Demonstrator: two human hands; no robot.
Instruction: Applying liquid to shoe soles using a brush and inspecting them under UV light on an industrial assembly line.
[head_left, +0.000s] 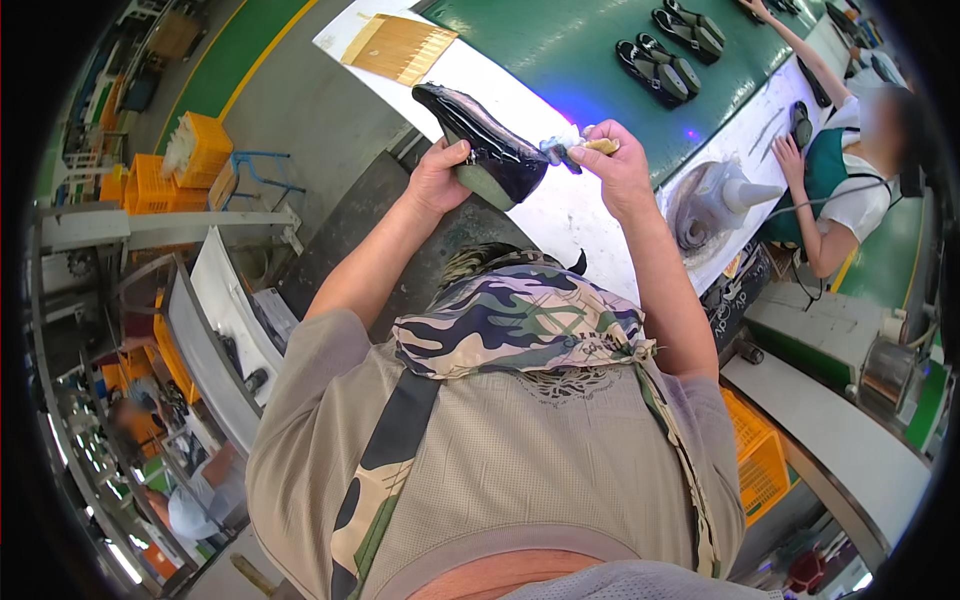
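My left hand is closed round a glossy black shoe with a grey-green sole, gripping it on its left side and holding it tilted over the white table edge. My right hand pinches a small tool with a yellowish handle and a whitish, blue-tinted tip; I cannot make out its exact kind. The tip is against or right beside the lower right end of the shoe. To the right of my right forearm stands a grey, smeared container with a white cone-shaped spout.
A green conveyor belt carries several black strapped shoes. Brown corrugated cardboard lies on the white table. A co-worker in a green apron reaches over at the right. Orange crates stand on the floor at left.
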